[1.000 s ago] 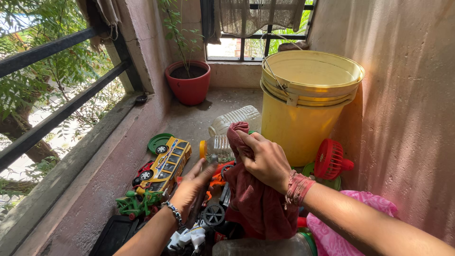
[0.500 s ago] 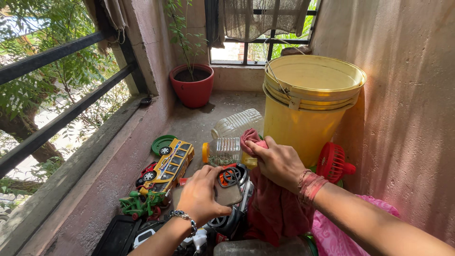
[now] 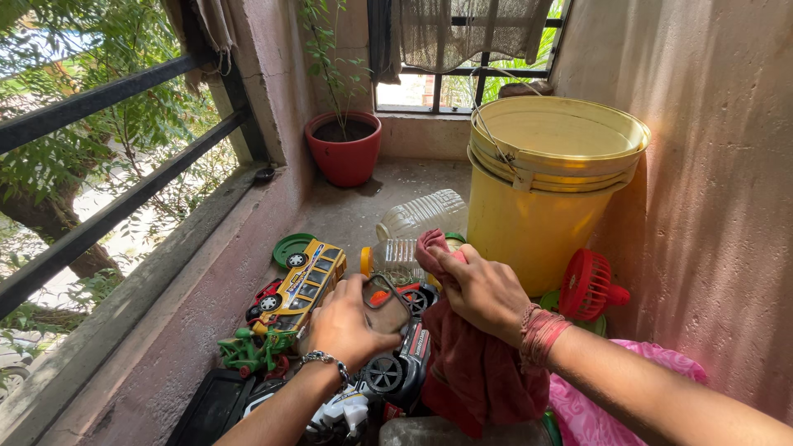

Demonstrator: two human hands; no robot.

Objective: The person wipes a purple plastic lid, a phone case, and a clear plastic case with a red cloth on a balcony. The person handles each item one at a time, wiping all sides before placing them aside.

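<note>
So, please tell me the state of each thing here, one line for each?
Left hand: grips a small flat object.
Right hand: clutches the cloth.
Cloth: maroon, bunched, hanging down.
Bus: upright on its wheels.
Bottles: clear, lying on their sides.
Bucket: yellow, upright.
Pot: red, upright, with a plant.

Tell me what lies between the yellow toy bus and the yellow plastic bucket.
In the head view, two clear plastic bottles lie on the floor between the yellow toy bus and the yellow plastic bucket.
</note>
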